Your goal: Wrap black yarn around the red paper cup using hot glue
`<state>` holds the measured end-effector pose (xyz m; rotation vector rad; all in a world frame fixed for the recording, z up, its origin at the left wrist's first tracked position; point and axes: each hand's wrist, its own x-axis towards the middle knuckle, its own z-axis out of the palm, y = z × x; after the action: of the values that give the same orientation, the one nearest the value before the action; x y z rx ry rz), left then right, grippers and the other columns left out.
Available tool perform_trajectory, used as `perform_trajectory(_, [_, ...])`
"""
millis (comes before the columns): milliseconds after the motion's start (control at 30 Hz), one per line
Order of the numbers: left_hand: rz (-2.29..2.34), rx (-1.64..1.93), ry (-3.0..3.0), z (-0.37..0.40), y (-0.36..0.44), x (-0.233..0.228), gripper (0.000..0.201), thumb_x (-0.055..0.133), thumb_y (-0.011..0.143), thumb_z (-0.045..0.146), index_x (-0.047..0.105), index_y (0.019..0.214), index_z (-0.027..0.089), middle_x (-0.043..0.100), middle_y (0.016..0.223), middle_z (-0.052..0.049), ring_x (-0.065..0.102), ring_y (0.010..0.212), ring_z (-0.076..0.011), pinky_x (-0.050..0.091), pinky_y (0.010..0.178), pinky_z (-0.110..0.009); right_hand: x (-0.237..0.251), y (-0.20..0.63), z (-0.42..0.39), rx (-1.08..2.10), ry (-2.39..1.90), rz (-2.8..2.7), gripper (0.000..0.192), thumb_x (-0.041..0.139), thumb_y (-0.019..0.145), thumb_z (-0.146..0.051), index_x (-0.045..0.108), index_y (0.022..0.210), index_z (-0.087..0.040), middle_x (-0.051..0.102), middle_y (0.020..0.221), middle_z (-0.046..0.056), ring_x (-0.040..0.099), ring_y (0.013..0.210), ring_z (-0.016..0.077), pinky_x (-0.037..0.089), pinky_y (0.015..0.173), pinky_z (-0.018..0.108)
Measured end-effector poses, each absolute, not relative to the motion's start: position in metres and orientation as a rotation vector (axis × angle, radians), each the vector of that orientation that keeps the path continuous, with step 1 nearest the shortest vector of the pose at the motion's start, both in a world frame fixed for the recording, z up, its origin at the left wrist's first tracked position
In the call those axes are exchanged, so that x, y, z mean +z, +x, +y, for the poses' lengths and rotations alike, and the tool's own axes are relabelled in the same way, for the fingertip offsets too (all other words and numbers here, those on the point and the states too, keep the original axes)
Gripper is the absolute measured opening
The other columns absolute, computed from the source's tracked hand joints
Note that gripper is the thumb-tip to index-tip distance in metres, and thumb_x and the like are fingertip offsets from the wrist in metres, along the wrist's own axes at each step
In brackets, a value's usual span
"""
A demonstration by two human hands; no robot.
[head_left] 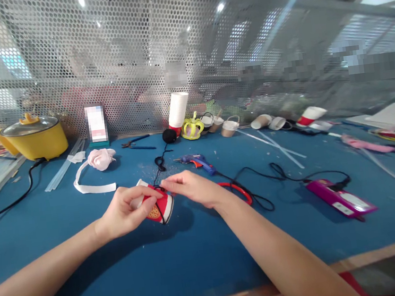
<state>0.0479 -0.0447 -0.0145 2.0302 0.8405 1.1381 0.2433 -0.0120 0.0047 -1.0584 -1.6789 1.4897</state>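
My left hand [124,212] grips a small red and white paper cup [160,209] lying on its side just above the blue table [182,263]. My right hand [193,188] pinches black yarn [159,164] at the cup's rim; the strand runs back to a black yarn ball [169,135]. A blue glue gun [199,162] lies just behind my right hand.
A yellow pot [34,138] stands far left, with a pink fabric flower [101,158] and white ribbon near it. A stack of cups [178,110], a yellow crown, pliers and loose cups line the mesh wall. A magenta box [342,198] and cables lie right.
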Motion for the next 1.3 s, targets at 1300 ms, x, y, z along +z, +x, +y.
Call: perform_trajectory(1300, [1.071, 1.101, 1.562, -0.040, 0.054, -0.015, 0.028, 0.060, 0.073, 0.031, 0.065, 0.093, 0.012, 0.064, 0.070, -0.002, 0.049, 0.050, -0.0078, 0.038, 0.045, -0.017, 0.009, 0.234, -0.014, 1.396, -0.863, -1.172, 0.018, 0.059, 0.077, -0.032, 0.046, 0.072, -0.019, 0.064, 0.060, -0.003, 0.060, 0.049, 0.0093, 0.048, 0.047, 0.021])
